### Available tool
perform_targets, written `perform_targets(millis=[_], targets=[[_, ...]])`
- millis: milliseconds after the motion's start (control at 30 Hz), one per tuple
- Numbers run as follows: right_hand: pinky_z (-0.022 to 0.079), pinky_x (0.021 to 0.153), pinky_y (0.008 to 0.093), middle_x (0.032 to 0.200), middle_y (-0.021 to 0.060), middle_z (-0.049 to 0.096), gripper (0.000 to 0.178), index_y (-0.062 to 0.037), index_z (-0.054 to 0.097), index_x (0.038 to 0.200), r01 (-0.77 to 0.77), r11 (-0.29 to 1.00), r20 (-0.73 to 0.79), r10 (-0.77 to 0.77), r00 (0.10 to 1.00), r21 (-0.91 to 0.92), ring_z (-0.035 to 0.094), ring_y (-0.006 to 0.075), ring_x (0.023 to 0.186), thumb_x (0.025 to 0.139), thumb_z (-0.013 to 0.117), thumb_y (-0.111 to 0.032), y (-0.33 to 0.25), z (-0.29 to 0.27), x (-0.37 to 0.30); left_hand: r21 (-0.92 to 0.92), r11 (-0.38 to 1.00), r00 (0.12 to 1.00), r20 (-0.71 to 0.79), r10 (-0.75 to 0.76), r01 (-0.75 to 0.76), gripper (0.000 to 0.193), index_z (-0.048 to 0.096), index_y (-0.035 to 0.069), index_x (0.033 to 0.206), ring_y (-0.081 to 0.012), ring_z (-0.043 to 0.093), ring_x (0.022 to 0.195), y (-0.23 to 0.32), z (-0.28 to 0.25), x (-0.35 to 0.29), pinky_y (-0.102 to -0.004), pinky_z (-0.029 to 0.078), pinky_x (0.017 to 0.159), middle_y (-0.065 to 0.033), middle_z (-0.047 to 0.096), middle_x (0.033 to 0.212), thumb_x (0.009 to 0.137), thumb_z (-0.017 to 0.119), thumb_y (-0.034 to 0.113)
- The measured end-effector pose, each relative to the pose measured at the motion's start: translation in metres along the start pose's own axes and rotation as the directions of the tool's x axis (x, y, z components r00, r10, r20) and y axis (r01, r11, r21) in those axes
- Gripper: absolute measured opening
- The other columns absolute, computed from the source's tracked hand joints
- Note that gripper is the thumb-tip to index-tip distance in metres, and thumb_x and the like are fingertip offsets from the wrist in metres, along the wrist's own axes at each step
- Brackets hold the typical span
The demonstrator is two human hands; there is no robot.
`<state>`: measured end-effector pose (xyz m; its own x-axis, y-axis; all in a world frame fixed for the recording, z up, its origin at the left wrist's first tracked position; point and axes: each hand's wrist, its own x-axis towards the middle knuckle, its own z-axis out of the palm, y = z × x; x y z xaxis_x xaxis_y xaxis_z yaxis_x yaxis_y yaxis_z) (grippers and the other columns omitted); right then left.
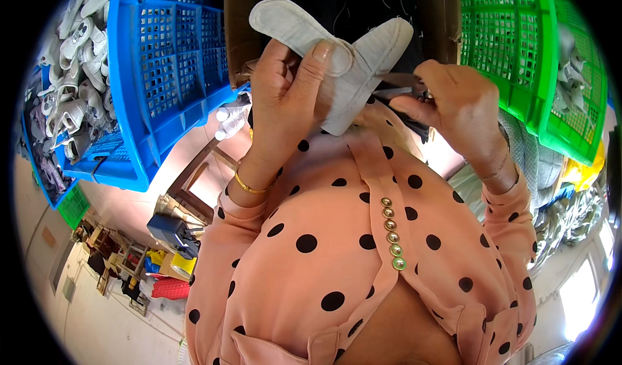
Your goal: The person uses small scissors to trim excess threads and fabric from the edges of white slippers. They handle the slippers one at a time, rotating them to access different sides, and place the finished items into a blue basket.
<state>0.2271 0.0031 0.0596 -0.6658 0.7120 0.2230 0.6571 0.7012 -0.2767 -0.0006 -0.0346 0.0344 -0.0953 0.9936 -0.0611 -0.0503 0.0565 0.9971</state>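
Observation:
My left hand grips a white stitched shoe upper, thumb on top and fingers underneath. The piece is spread into several flaps, one pointing to the far left, one to the far right and one toward my chest. Small dark metal thread snips are in my right hand, fingers curled around them. Their blades reach the right edge of the upper; whether they touch a thread cannot be seen. Part of the snips is hidden by my fingers.
A blue plastic crate stands at the left, beside a heap of white shoe uppers. At the right is a green crate with a few white pieces beyond it. Ahead, a brown cardboard box has a dark inside with loose threads.

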Motion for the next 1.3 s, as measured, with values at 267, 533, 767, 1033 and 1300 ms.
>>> perform_targets(millis=[267,533,767,1033,1300], targets=[[0.040,0.045,0.0316,0.054,0.0016,0.048,0.042,-0.0120,0.052,0.069,0.011,0.982,0.028,-0.006,1.000,-0.191,0.051,0.0208,0.049,0.073,0.075,-0.047,-0.003,-0.017,0.012,0.001,1.000,1.000,-0.013,0.009,-0.009,0.018,0.059,-0.002,0.106,-0.0067,0.061,0.080,0.007,0.001,0.000,-0.0206,0.048,0.070,-0.0060,0.068,0.091,0.096,0.063,0.013],[0.041,0.047,0.0311,0.054,0.0015,0.044,0.043,-0.0136,0.048,0.067,0.038,0.971,0.033,-0.031,0.999,-0.235,0.051,0.0198,0.049,0.073,0.074,-0.047,-0.007,-0.020,0.018,0.051,0.999,0.999,-0.035,-0.016,0.018,0.018,0.060,-0.002,0.105,-0.0044,0.060,0.075,0.015,0.003,-0.005,-0.0182,0.046,0.065,-0.0039,0.067,0.088,0.095,0.064,0.012],[0.042,0.050,0.0296,0.055,-0.0003,0.043,0.040,-0.0145,0.049,0.067,0.046,0.964,0.067,-0.030,0.997,-0.264,0.052,0.0174,0.051,0.074,0.074,-0.045,-0.007,-0.024,0.021,0.190,0.981,0.998,-0.052,-0.038,0.047,0.018,0.060,-0.001,0.104,0.0004,0.051,0.064,0.018,0.001,-0.005,-0.0156,0.038,0.056,0.0001,0.064,0.081,0.094,0.065,0.012],[0.041,0.048,0.0315,0.057,0.0008,0.048,0.036,-0.0115,0.052,0.070,0.054,0.988,0.095,-0.040,0.995,-0.144,0.051,0.0189,0.050,0.076,0.075,-0.039,-0.002,-0.023,0.020,0.110,0.992,0.996,-0.077,-0.049,0.057,0.017,0.060,-0.001,0.103,-0.0002,0.051,0.065,0.017,0.003,-0.010,-0.0163,0.039,0.057,0.0001,0.064,0.082,0.094,0.065,0.013],[0.044,0.045,0.0277,0.060,-0.0008,0.059,0.039,-0.0131,0.062,0.093,-0.224,0.891,-0.016,0.250,0.968,0.394,0.059,0.0165,0.050,0.069,0.082,-0.037,-0.014,-0.010,0.020,-0.138,0.988,0.994,-0.070,-0.080,0.070,0.017,0.058,-0.002,0.107,-0.0080,0.059,0.089,0.008,-0.001,-0.011,-0.0216,0.046,0.078,-0.0065,0.067,0.099,0.096,0.062,0.010]])
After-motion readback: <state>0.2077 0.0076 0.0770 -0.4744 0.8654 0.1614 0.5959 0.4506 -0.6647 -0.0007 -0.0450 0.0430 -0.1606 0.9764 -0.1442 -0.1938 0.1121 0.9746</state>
